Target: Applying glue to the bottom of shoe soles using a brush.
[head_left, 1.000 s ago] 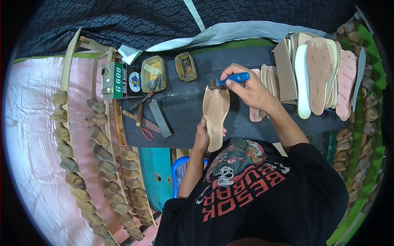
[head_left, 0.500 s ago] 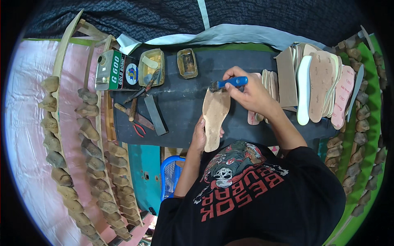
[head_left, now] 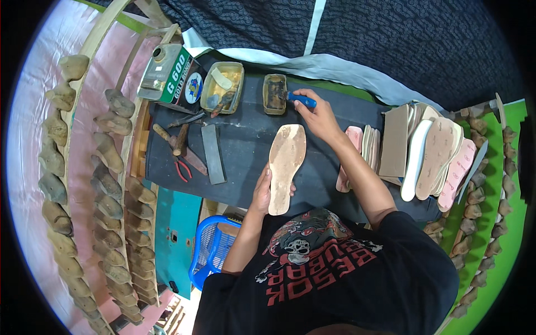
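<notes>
In my left hand [head_left: 263, 190] lies a tan insole [head_left: 286, 167], gripped near its heel end, its wider end pointing away from me. Its surface looks blotchy, and the thumb is on its left edge while fingertips show at the right. My right hand [head_left: 317, 114] is closed on the blue handle of a brush [head_left: 303, 100]. The brush head reaches the right side of a small rectangular tub [head_left: 267, 110] with dark, crusted insides; the bristles are partly hidden there. Left of it stands a larger yellowish tub [head_left: 239, 92] holding a pale flat piece and a dark tool.
A metal can [head_left: 159, 78] stands at the far left. Red-handled pliers [head_left: 183, 170], a hammer [head_left: 180, 142] and a grey block [head_left: 213, 156] lie below it. Stacked insoles [head_left: 438, 151] fill the table's right side. Racks of shoe lasts [head_left: 106, 178] flank the table; a blue plastic chair [head_left: 209, 245] is below.
My right hand has lifted the brush off the insole's wide end and carried it away from me to the small tub. The left hand still holds the insole. The whole view has tilted.
</notes>
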`<action>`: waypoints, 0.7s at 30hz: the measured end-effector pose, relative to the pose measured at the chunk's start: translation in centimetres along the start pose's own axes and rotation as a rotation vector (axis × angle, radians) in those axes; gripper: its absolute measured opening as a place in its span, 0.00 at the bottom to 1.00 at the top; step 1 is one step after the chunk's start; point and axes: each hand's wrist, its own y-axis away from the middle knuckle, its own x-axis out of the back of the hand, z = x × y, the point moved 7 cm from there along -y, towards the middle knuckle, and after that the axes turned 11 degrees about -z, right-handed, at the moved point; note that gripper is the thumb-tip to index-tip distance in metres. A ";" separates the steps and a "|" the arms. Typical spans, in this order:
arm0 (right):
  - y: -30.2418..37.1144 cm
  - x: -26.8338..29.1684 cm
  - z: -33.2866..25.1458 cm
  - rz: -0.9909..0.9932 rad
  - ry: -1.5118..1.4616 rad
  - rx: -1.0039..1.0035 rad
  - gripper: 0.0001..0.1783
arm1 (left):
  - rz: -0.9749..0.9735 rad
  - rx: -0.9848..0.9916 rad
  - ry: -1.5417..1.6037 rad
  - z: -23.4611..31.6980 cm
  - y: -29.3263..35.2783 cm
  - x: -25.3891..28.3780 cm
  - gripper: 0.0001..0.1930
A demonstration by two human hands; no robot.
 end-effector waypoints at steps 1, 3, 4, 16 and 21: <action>-0.6 -0.6 0.4 -0.010 0.012 -0.023 0.16 | 0.022 -0.032 0.012 0.3 0.1 0.3 0.31; -1.3 -1.7 1.0 -0.025 0.047 -0.033 0.16 | 0.043 -0.066 0.023 0.8 0.4 1.1 0.32; -1.5 -2.1 1.3 -0.042 0.085 -0.048 0.16 | 0.061 -0.077 0.023 1.0 0.6 1.4 0.32; -0.8 -0.6 0.0 0.072 -0.052 0.045 0.15 | 0.202 -0.107 -0.030 2.7 0.6 3.0 0.32; 2.0 2.2 -1.9 0.130 -0.410 0.081 0.12 | 0.127 -0.103 -0.042 2.8 -0.1 1.1 0.31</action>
